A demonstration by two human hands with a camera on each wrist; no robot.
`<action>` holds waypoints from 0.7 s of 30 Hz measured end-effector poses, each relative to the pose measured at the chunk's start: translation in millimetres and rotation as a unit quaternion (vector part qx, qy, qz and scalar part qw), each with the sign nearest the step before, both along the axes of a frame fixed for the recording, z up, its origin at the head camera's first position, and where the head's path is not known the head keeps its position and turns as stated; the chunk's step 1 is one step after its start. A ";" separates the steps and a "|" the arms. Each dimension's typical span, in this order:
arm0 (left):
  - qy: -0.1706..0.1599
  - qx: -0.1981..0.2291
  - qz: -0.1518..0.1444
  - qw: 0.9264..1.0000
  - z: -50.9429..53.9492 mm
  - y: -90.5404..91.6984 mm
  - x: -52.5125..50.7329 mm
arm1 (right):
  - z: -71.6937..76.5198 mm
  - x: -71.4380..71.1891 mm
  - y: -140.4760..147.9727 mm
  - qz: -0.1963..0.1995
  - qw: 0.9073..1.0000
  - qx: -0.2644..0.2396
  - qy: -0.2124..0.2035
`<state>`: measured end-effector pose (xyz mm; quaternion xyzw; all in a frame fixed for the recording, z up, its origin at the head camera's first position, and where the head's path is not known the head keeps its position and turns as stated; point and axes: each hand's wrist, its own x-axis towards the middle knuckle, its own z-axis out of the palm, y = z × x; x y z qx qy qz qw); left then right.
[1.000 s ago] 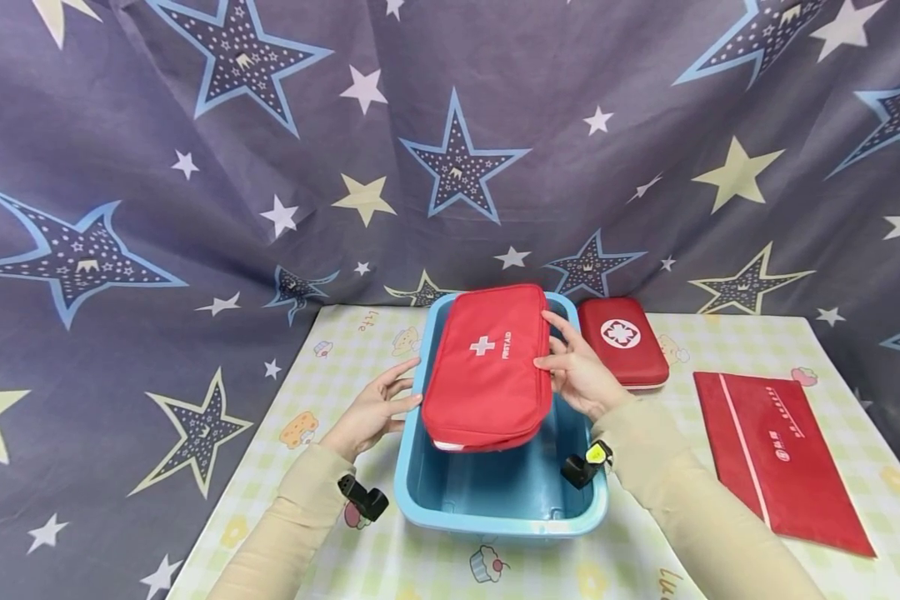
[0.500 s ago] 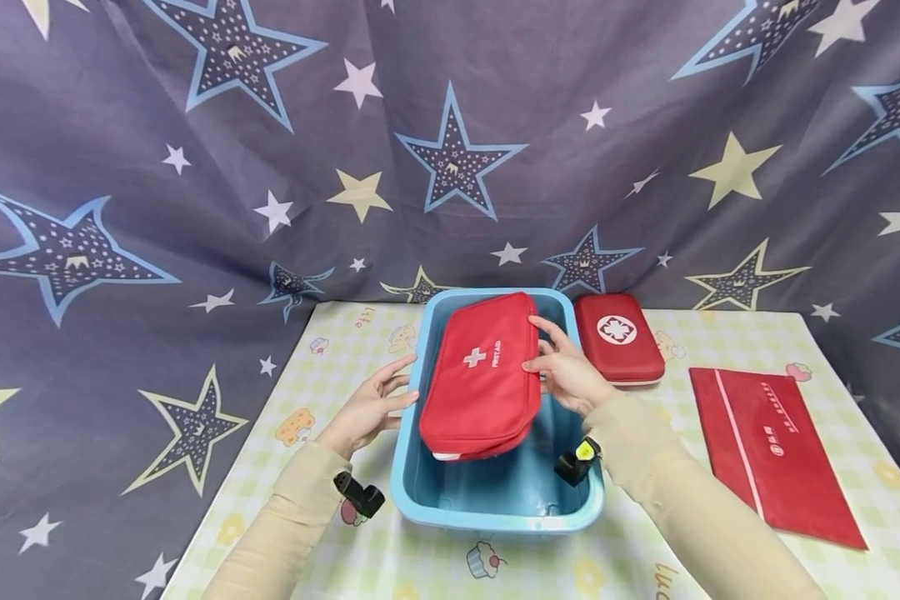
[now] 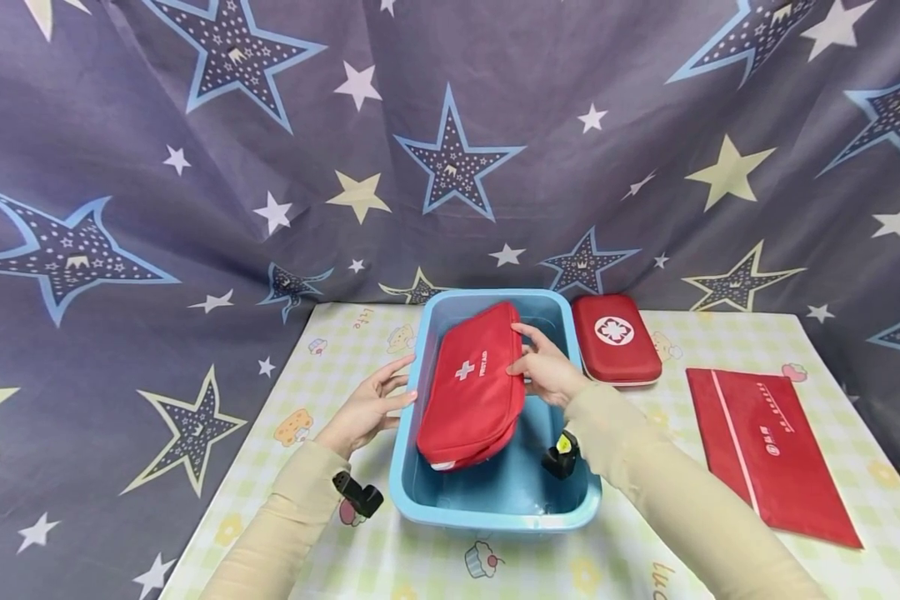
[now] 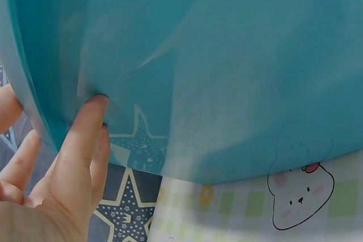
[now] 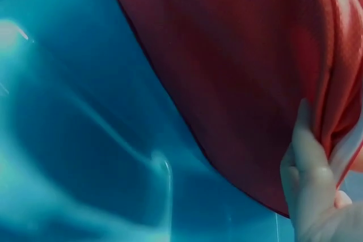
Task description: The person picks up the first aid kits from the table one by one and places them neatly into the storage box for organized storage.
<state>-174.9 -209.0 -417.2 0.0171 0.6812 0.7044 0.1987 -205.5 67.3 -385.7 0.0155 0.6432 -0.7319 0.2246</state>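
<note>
Pinching pouch (image 3: 469, 397), touching tub (image 3: 491, 497), hands (image 3: 546, 367) apart

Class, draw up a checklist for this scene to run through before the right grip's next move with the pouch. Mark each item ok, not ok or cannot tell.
1. Right grip holds the pouch by its edge: ok.
2. Left grip touches the bin at its side: ok.
3. Pouch lies flat: not ok, it is tilted.
4. Pouch rests on the bin's floor: cannot tell.
5. Case and folder outside the bin: ok.
</note>
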 end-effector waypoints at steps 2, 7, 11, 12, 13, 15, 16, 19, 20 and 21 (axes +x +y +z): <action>0.000 0.001 0.000 1.000 -0.2 -0.5 0.0 | -1.9 -1.0 -1.8 0.004 1.000 0.014 -0.001; 0.001 0.003 0.001 1.000 0.0 -1.3 0.3 | -4.6 -2.4 -7.3 0.006 0.999 0.047 -0.008; 0.002 0.004 0.000 1.000 0.4 -1.1 0.6 | -6.4 -2.9 -13.1 -0.001 0.998 0.066 -0.013; 0.002 0.004 0.000 1.000 0.3 -1.2 0.7 | -6.7 -2.9 -14.7 -0.001 0.997 0.071 -0.014; 0.002 0.004 0.000 1.000 0.2 -1.2 0.8 | -7.0 -2.9 -16.3 -0.001 0.997 0.076 -0.015; 0.002 0.004 0.000 1.000 -0.1 -1.3 1.0 | -7.8 -3.0 -19.2 -0.001 0.996 0.085 -0.016; 0.002 0.004 0.001 1.000 -0.5 -1.4 1.1 | -8.1 -3.0 -20.4 -0.001 0.996 0.088 -0.016; 0.002 0.002 0.002 1.000 -1.1 -1.1 0.8 | -8.8 -3.3 -22.9 -0.005 0.995 0.095 -0.015; 0.002 0.003 0.002 1.000 -1.3 -0.8 0.5 | -9.1 -3.2 -23.4 -0.007 0.995 0.095 -0.016; 0.001 0.003 0.002 1.000 -1.6 -0.5 0.2 | -9.5 -3.2 -23.8 -0.008 0.995 0.095 -0.017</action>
